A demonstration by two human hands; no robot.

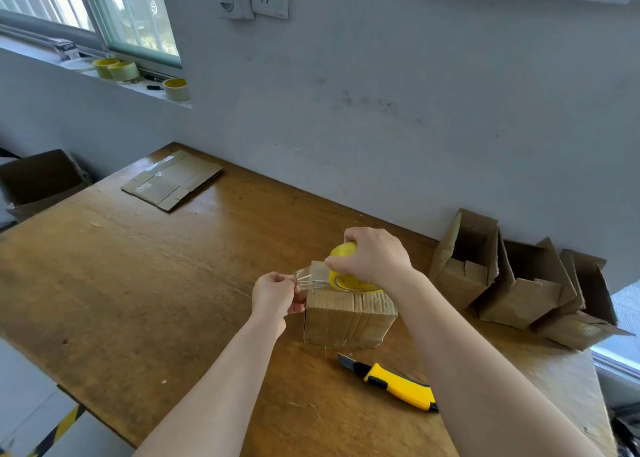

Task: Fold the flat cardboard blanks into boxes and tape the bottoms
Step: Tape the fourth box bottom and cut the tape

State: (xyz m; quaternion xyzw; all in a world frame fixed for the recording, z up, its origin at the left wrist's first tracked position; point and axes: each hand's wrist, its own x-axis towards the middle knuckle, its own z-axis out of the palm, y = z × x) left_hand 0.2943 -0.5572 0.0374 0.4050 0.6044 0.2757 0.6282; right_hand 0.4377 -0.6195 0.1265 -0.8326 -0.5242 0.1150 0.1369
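- The yellow-and-black utility knife (391, 382) lies at five o'clock from the box, just beside it on the worn brown wooden table (138, 283). Neither hand touches it.
- The small brown cardboard box (349, 318) stands folded at the near right of the table, closed flaps up. You look to be at the taping step.
- Your left hand (273, 293), at nine o'clock of the box top, has its fingers curled, pinching the free end of the clear strip of tape (311, 276).
- Your right hand (374, 259) is curled over the yellow-cored roll of clear packing tape (346, 273), held on edge at the box's top. I cannot tell whether the roll touches it.
- Next, I judge: draw out enough strip to span the seam, press it flat, then cut.
- Several folded brown boxes (512, 283) lean by the wall at three o'clock.
- The stack of flat cardboard blanks (173, 179) waits at ten o'clock, well apart.
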